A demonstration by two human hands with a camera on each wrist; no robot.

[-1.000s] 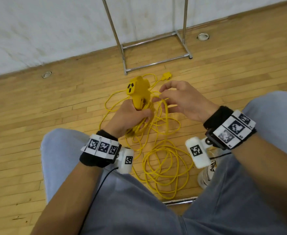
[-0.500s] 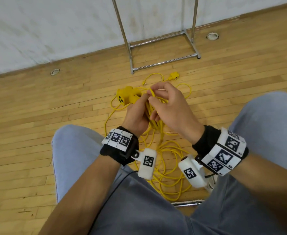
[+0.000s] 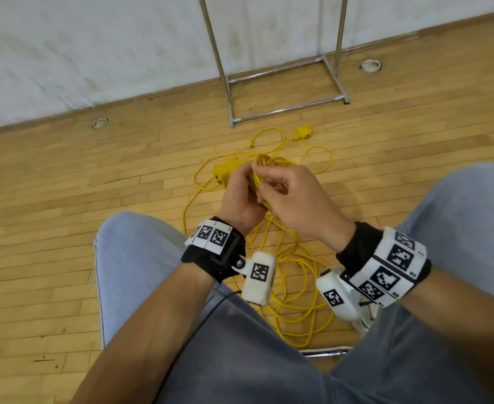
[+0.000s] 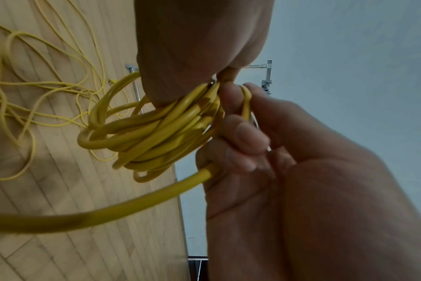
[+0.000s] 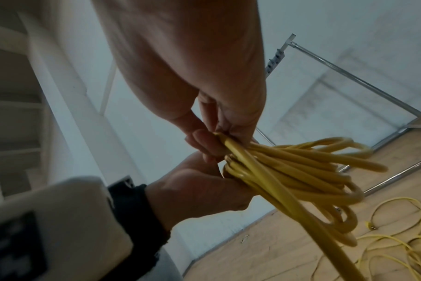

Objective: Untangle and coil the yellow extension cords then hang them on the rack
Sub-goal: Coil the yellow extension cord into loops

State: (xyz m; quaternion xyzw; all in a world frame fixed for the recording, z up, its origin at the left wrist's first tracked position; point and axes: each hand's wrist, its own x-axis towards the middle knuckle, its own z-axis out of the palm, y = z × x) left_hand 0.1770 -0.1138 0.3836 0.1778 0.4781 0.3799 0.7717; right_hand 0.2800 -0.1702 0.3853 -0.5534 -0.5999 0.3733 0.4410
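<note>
I sit with my knees apart, facing the metal rack [image 3: 283,86] that stands on the wooden floor [image 3: 65,199] against the white wall [image 3: 94,48]. My left hand [image 3: 240,196] is wrapped around a bundle of coiled loops [image 4: 156,133] of the yellow extension cord [image 3: 292,293], and the yellow socket block [image 3: 225,172] pokes out past its knuckles on the side toward the rack. My right hand [image 3: 295,199] sits just beside the left, its fingertips [image 5: 204,140] pinching a strand of the same cord against the bundle. The rest of the cord lies loose and tangled on the floor between my knees. A second yellow plug [image 3: 303,132] lies on the floor near the rack's base.
</note>
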